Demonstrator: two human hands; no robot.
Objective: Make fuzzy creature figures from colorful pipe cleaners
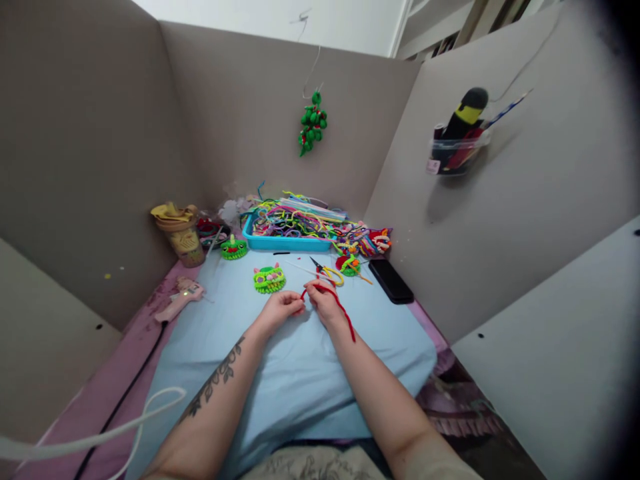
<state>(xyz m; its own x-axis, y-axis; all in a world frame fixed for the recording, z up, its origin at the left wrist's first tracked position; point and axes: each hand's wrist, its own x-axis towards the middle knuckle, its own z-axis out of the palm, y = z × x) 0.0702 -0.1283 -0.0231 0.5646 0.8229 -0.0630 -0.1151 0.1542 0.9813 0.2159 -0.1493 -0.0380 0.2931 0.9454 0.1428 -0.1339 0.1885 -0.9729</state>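
Note:
A red pipe cleaner [345,313] runs between my two hands over the middle of the blue cloth. My left hand [285,305] pinches one end of it between thumb and fingers. My right hand [323,300] grips it a little further along, and its long loose end trails back over my right wrist. Just beyond my hands lie yellow-handled scissors [333,276], partly hidden by the right hand. A green pipe-cleaner creature face [269,279] with pink ears rests ahead of my left hand. Another green and red piece [348,265] lies past the scissors.
A blue tray [290,244] heaped with coloured pipe cleaners stands at the back. On the left are a pink glue gun [181,297], a cup [185,241] and a green figure [233,248]. A black phone [391,281] lies right. Green pipe-cleaner work [313,123] hangs behind.

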